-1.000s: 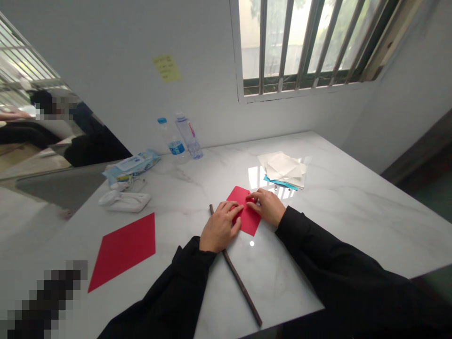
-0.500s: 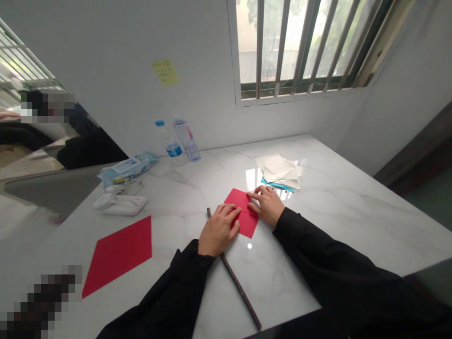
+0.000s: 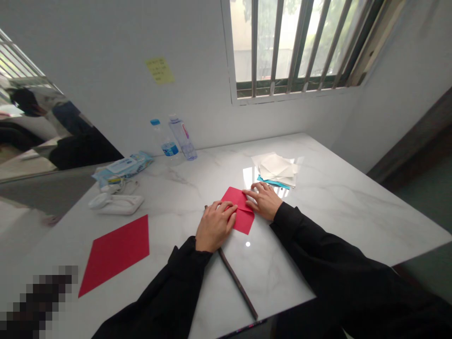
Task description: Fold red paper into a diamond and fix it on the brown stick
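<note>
A folded red sheet of paper (image 3: 243, 220) lies on the table before me, its folded edges running across the middle. My left hand (image 3: 214, 225) rests on its left part, fingers lying over the paper and thumb a little apart. On the opposite side, my right hand (image 3: 264, 200) has its fingers spread, with index finger and thumb touching the paper's upper right edge. Both palms face down, so their undersides are hidden. A thin dark brown stick (image 3: 237, 281) passes beneath my left hand and wrist, which cover part of it.
Flat red paper (image 3: 118, 252) lies at left. Beyond my right hand is a stack of cream and blue paper (image 3: 277, 169). Two plastic bottles (image 3: 170, 148) (image 3: 183, 139), a wipes pack (image 3: 122, 167) and a white device (image 3: 120, 204) stand farther back. A dark device edge (image 3: 261, 329) shows in front.
The whole view has shifted slightly, and more of a dark device shows at the front edge. Both hands stay on the folded red paper in nearly the same pose.
</note>
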The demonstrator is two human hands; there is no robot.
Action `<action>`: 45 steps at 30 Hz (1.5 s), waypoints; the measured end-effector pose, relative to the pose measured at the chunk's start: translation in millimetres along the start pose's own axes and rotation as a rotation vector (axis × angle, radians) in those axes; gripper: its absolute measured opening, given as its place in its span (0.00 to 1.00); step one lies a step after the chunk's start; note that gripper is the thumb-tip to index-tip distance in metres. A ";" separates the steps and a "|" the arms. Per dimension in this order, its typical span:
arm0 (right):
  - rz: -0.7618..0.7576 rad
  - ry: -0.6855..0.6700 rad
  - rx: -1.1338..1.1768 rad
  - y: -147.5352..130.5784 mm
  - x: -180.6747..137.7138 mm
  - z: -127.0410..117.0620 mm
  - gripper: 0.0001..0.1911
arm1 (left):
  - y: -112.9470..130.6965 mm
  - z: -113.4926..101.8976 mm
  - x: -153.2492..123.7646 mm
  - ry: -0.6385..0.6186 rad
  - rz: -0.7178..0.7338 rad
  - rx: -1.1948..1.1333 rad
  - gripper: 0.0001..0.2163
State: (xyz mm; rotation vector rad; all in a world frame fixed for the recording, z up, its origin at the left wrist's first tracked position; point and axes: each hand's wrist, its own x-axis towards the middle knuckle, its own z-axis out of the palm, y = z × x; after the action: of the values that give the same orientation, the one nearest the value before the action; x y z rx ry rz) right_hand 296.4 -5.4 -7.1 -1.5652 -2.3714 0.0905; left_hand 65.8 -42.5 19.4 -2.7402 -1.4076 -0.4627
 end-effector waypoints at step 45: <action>-0.258 -0.022 0.403 -24.8 -19.0 -16.2 0.10 | 0.6 -4.0 -6.0 -0.105 0.008 -0.050 0.14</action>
State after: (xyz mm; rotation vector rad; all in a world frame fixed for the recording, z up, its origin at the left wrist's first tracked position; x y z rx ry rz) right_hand 285.8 -34.5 9.7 -1.0725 -2.3605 0.4957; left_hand 62.0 -48.2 21.7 -2.8479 -1.4252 -0.3626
